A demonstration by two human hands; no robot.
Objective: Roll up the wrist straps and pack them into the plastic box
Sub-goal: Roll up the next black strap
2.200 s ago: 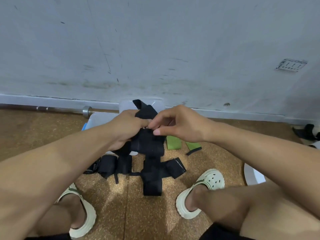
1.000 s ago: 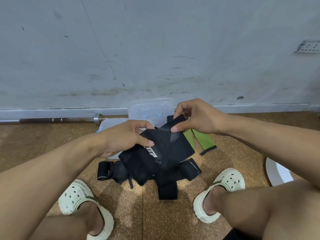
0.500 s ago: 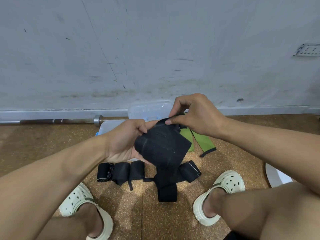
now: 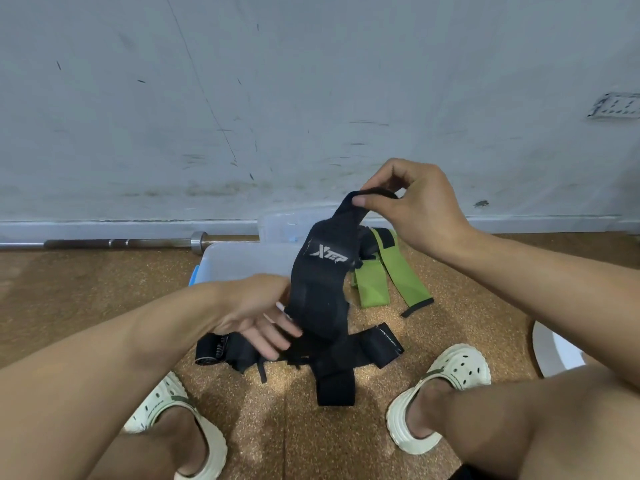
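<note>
My right hand [image 4: 420,209] pinches the top end of a black wrist strap [image 4: 318,289] with a white logo and holds it up, so it hangs lengthwise above the floor. Lower down, my left hand [image 4: 259,317] lies palm up with its fingers fairly straight, touching the strap's lower left edge. The translucent plastic box [image 4: 242,261] stands on the floor behind my left hand, with its clear lid [image 4: 277,223] at the wall. Several more black straps [image 4: 334,372] lie crossed on the floor below, one of them rolled [image 4: 207,351]. Two green straps [image 4: 372,285] lie to the right of the box.
A steel barbell [image 4: 121,242] lies along the grey wall at the left. My feet in pale clogs [image 4: 446,382] flank the pile on the cork floor. A white round object [image 4: 554,351] sits at the right, partly behind my arm.
The strap was bunched between both hands. My right hand has now lifted its end up and right, so the strap hangs stretched out, and my left hand has dropped lower with its fingers opened.
</note>
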